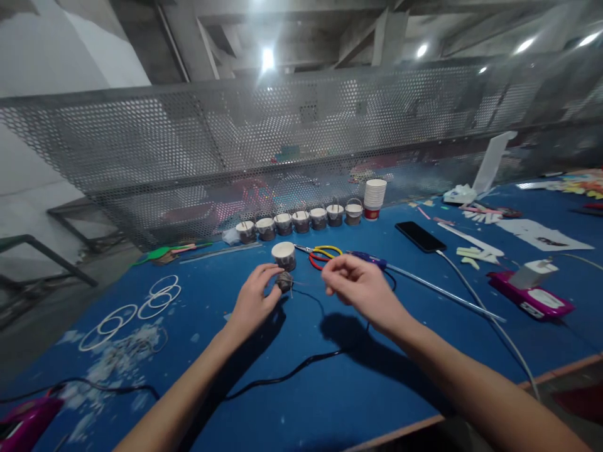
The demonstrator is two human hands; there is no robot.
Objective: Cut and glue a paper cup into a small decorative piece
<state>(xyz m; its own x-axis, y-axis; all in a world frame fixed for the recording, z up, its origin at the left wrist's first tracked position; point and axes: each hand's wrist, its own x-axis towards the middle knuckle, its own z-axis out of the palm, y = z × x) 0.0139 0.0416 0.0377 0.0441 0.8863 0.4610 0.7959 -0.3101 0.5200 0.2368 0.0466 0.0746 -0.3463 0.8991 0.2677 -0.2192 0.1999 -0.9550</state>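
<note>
My left hand (257, 294) has its thumb and fingers around a small ball of grey-brown twine (284, 282), low over the blue table. From the ball a thin strand runs right toward my right hand (353, 284), whose fingertips are pinched together on it; the exact grip is partly hidden by the fingers. Just behind the ball stands a white paper cup (283, 252) with a dark grey lower wall. Scissors or pliers with red and yellow handles (325, 256) lie beyond my right hand, beside a blue tool (370, 258) with a long clear stick (443, 292).
Several dark-sided cups (301, 221), some with handles, line the back beside a stack of paper cups (375, 196). White rings (160, 295) lie left. A phone (420, 236) and magenta power strip (527, 294) sit right. A black cable (292, 375) crosses in front; perforated metal screen (235, 144) stands behind.
</note>
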